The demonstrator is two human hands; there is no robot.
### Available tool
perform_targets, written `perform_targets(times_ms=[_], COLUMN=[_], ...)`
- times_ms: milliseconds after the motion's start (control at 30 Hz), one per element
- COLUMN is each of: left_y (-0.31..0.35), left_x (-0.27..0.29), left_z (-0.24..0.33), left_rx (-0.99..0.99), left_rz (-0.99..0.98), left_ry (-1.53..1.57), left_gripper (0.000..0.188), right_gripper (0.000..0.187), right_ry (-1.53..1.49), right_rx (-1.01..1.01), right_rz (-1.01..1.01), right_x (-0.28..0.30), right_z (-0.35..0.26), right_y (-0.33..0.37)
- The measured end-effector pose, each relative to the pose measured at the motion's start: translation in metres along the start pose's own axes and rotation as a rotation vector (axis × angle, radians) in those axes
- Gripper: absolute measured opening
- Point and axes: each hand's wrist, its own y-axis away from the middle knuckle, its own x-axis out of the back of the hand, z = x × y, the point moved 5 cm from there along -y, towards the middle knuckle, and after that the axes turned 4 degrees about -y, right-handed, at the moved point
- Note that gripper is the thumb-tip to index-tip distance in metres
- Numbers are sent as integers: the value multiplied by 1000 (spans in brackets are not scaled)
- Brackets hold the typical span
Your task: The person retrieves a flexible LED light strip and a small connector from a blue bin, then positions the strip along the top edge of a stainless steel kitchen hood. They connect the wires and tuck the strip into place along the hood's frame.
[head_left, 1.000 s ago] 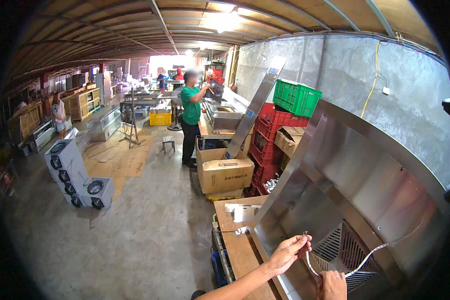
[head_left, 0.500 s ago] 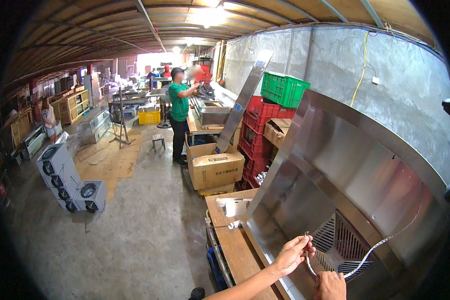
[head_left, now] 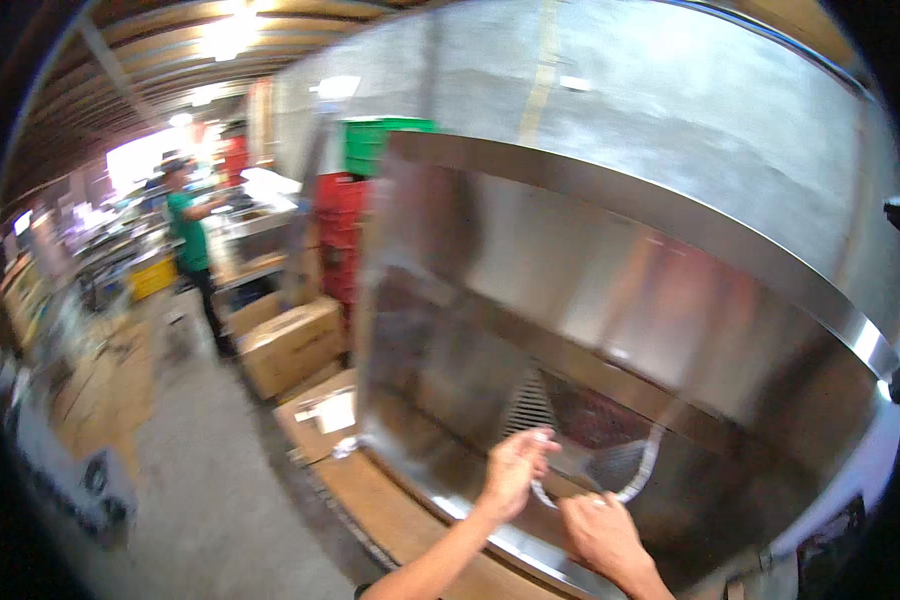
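A white, wrapped-looking cable (head_left: 648, 468) hangs in a loop in front of a large stainless steel hood-like housing (head_left: 560, 240). Near the cable's end, my left hand (head_left: 513, 472) is closed in a pinch, fingertips pointing up. My right hand (head_left: 602, 532) is closed around the cable a little lower and to the right, with a short bend of it showing between the two hands. Behind them, a slotted vent grille (head_left: 530, 408) is set in the housing's inner wall. Motion blur hides the detail of the cable's tip.
The housing rests on a wooden bench (head_left: 410, 510). Left of it are a cardboard box (head_left: 292, 345), stacked red crates (head_left: 340, 235) and a green crate (head_left: 375, 142). A person in a green shirt (head_left: 188, 235) stands further back at a worktable. A grey wall (head_left: 650, 95) rises behind.
My view has swung to the right, so the housing now fills the middle and the crates and person sit further left. Both hands keep their hold on the cable.
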Motion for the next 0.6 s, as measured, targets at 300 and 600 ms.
perform_targets(times_ms=[300, 600], left_y=[-90, -165], left_x=[-95, -122], left_z=[-35, -52], left_rx=[7, 114], left_rz=[-131, -276], left_ry=[-250, -76], left_gripper=[27, 22], right_gripper=[21, 21], right_ry=[84, 168], right_rx=[-264, -408], right_rz=[140, 293], right_x=[-10, -20], right_z=[78, 142], right_y=[9, -1])
